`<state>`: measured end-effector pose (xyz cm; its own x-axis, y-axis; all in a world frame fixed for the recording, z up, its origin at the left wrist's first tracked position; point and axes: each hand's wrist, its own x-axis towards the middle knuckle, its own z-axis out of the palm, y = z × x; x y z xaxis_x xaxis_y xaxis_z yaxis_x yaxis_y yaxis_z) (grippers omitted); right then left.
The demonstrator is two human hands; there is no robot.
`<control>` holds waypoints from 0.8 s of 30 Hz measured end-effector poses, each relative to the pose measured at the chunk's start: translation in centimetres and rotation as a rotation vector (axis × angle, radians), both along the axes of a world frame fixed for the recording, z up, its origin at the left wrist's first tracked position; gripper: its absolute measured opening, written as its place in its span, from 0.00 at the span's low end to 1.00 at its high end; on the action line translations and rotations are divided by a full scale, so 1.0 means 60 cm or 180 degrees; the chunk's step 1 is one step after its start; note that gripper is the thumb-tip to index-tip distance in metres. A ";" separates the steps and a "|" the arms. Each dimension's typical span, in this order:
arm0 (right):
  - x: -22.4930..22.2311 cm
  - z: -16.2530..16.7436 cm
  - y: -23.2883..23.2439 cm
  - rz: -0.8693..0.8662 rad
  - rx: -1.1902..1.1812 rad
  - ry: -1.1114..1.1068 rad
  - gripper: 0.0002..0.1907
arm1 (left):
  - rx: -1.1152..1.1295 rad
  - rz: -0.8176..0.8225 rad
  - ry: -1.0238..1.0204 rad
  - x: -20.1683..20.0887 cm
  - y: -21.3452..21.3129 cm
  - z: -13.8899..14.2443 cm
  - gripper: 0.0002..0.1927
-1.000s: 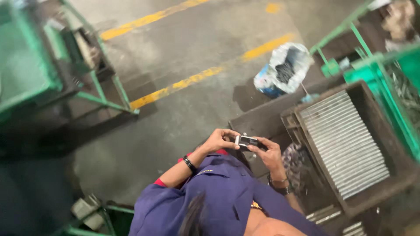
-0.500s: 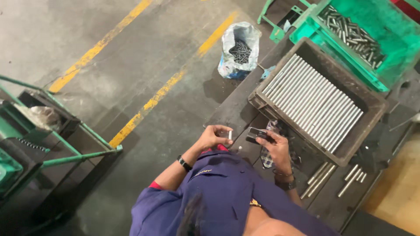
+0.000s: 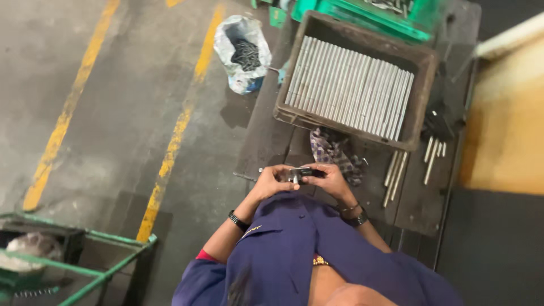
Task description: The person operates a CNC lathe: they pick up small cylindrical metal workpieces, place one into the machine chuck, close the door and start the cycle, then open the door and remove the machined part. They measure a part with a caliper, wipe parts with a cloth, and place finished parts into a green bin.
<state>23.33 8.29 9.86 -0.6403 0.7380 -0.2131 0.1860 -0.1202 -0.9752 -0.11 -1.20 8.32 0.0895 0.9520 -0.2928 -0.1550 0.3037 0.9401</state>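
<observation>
In the head view, at frame centre, the left hand point(image 3: 271, 181) and right hand point(image 3: 328, 180) pinch a small dark metal part point(image 3: 300, 172) between them, below a dark crate point(image 3: 422, 62) of silver rods point(image 3: 348, 88) in the upper right.

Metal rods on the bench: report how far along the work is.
Done: a few loose rods lie out beside the crate. In hand: left hand and right hand hold a small dark tool together. Left: the crate is full of rods.
</observation>
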 end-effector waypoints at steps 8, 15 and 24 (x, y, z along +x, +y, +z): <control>0.029 -0.035 -0.044 -0.0442 -0.0761 0.0163 0.20 | -0.0552 -0.0456 -0.0632 0.010 -0.011 -0.040 0.27; 0.121 -0.062 0.007 -0.1220 0.0090 -0.0499 0.20 | -0.0470 0.0040 -0.0217 -0.076 0.003 -0.072 0.28; 0.065 -0.044 -0.037 -0.1709 0.1414 -0.0753 0.18 | 0.0485 -0.0170 0.0168 0.098 0.056 -0.075 0.36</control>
<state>27.24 6.06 7.19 -0.1403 0.9859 0.0914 0.4241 0.1432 -0.8942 5.75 2.14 3.80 0.1294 0.9800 -0.1511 -0.0918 0.1636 0.9822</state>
